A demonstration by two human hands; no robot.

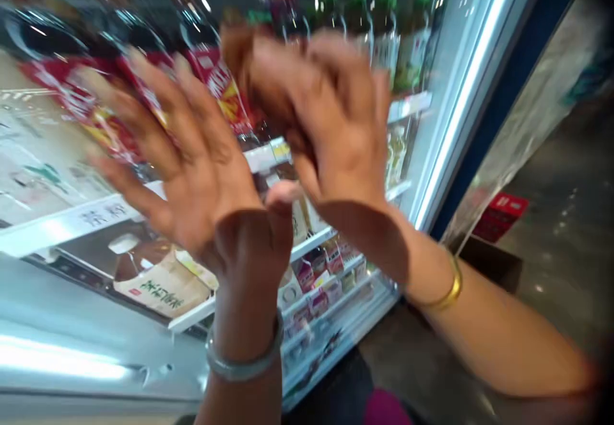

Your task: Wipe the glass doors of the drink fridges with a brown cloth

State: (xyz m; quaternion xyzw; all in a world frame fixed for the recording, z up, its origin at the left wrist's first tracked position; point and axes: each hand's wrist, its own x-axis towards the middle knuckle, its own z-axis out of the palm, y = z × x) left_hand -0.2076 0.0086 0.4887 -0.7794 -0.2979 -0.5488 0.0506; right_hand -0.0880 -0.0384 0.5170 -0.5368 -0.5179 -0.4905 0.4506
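My left hand [201, 175], with a grey bangle at the wrist, is raised in front of the cooler shelves. Its fingers are spread, its back faces me, and nothing shows in it. Large dark bottles [89, 98] with red labels stand just behind it. My right hand [336, 111], with a gold bangle, is up beside the left, its fingers curled and smeared by motion. A blurred brown shape [237, 54] shows at its fingertips, and I cannot tell what it is. Behind this hand is another red-labelled bottle [225, 89]. The two hands look apart.
Green-capped bottles [359, 15] stand at the back right of the upper shelf. Below, a beige carton [163, 284] and small packs [326, 297] fill lower shelves. A lit door frame [465, 98] edges the cooler. A red box [501, 217] is beyond it, above the floor.
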